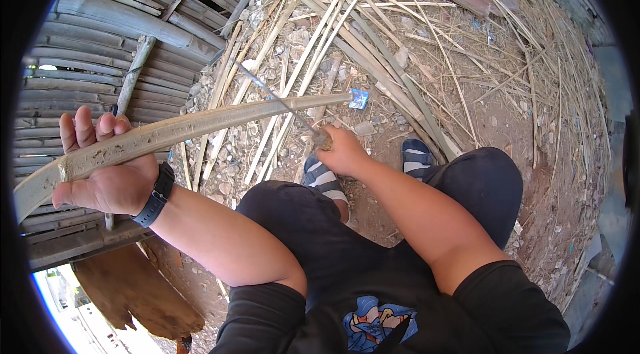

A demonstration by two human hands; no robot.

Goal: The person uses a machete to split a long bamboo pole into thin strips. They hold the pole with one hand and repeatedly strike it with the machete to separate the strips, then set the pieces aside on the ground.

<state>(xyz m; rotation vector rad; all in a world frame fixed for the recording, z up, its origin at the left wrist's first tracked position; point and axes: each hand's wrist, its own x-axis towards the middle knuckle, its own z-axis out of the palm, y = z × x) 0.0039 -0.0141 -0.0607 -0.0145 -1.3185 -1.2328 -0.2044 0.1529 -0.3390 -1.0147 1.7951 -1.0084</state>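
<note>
A long split bamboo piece [220, 118] lies across the upturned palm of my left hand [125, 187]. The fingers stick out past one edge and the thumb past the other, loosely bearing it. Its far end reaches right, toward a small blue wrapper [359, 99] on the ground. My right hand [343, 153] is closed round the handle of a long thin knife [268, 89]. The blade points up and to the left and crosses the bamboo near its right end; whether they touch I cannot tell.
Several bamboo strips [323, 41] lie scattered over stony, straw-strewn ground ahead. At the left stands a bamboo slat wall [100, 61] with an upright stick [135, 74] against it. A brown sheet [137, 287] is at lower left. My sandalled feet [327, 177] and bent knees are close below.
</note>
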